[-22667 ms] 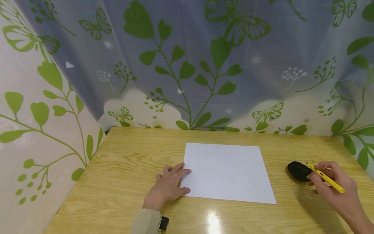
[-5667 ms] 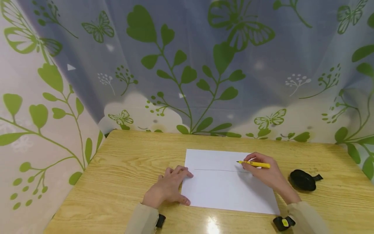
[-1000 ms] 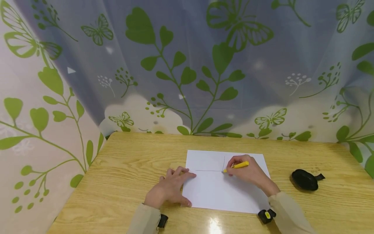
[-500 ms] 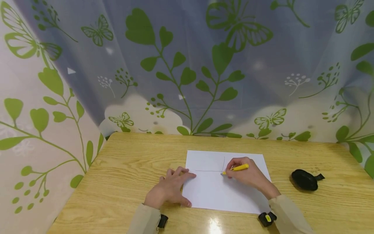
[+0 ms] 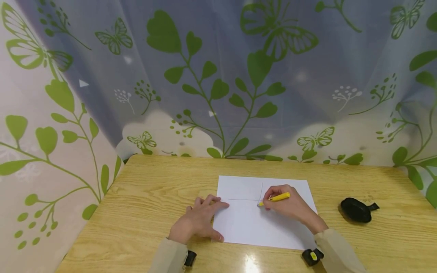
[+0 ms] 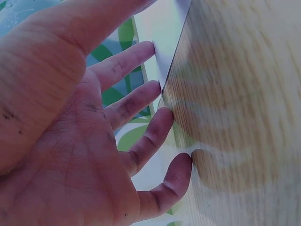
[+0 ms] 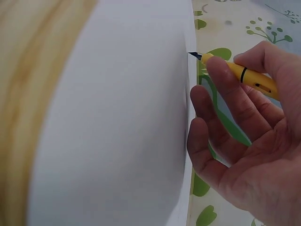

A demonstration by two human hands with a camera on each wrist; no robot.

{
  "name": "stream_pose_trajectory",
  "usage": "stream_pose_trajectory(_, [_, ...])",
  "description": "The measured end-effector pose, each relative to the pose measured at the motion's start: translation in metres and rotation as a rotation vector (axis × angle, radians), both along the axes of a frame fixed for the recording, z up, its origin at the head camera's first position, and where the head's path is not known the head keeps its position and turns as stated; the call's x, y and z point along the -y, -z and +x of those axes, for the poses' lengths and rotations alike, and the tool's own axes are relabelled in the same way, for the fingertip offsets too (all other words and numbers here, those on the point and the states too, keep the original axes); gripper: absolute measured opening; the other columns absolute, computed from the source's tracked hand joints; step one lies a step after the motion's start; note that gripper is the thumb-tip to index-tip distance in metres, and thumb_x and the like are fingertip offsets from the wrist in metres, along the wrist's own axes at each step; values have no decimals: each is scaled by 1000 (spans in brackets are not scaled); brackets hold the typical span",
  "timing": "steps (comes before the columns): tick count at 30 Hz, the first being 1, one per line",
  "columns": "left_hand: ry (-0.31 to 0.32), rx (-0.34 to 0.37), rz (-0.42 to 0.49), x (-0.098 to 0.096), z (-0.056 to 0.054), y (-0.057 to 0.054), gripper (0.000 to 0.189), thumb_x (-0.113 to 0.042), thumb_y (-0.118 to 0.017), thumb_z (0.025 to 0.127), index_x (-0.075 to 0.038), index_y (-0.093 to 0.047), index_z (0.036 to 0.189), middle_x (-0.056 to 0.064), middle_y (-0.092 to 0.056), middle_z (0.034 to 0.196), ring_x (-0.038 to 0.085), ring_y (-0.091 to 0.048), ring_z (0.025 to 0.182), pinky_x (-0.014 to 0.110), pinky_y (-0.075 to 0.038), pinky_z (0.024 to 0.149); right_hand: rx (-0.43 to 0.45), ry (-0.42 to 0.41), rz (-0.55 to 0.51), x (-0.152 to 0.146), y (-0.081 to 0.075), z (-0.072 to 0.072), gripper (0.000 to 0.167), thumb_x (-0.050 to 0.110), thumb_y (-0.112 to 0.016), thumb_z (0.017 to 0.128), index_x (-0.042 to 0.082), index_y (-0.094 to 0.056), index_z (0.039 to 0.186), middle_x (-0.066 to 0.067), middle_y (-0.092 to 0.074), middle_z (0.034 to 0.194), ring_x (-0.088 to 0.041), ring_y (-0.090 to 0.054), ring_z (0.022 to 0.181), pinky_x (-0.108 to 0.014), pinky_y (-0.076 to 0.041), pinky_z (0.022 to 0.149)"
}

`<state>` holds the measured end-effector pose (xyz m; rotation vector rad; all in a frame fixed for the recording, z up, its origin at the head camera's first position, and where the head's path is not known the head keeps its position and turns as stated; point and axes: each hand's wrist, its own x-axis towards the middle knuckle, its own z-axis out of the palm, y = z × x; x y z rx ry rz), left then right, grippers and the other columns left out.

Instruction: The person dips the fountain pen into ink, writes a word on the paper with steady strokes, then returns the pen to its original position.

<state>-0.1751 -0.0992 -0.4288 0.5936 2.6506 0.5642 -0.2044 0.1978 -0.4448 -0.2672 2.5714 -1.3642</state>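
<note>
A white sheet of paper [image 5: 240, 223] lies on the wooden table. My left hand [image 5: 196, 220] is spread over its left edge, thumb and fingertips resting down. In the left wrist view some fingertips [image 6: 181, 165] touch bare wood beside the sheet. My right hand [image 5: 288, 204] pinches a yellow fountain pen [image 5: 280, 196] between thumb and fingers. Its dark nib [image 7: 195, 55] meets the paper in the right wrist view. A thin horizontal line [image 5: 244, 199] and a vertical line [image 5: 262, 188] cross near the pen; the horizontal line's right part is hidden by my right hand.
To the right of the paper sits a small black dish [image 5: 356, 209] with a short handle. A leaf-and-butterfly curtain [image 5: 211, 76] hangs behind the table [image 5: 150, 182] and along its sides. Black bands with small devices [image 5: 311, 257] are on both wrists.
Earlier the sheet was blank, then bore only the horizontal line; the vertical line has since appeared. Over the last second the pen tip slid toward me and slightly left. My left hand stayed put.
</note>
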Motion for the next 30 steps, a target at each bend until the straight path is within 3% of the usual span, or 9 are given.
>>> stream_pose_trajectory(8, [-5,2,2,1,1,1,87,-37,-92,73,-30,-51,149,0,-38,157,33,-39,126,60,-39,94,3,-32,-6,0,0,1,10,20,-76,88,11,-72,89,-3,-73,76,-13,-51,63,-23,-40,58])
stream_pose_trajectory(30, [-3,-4,-8,-1,0,-1,87,-36,-93,72,-28,-52,148,1,-38,156,34,-38,126,63,-39,93,9,-219,-68,6,3,6,11,17,-75,90,6,-72,90,-7,-75,78,-10,-58,65,-21,-44,60])
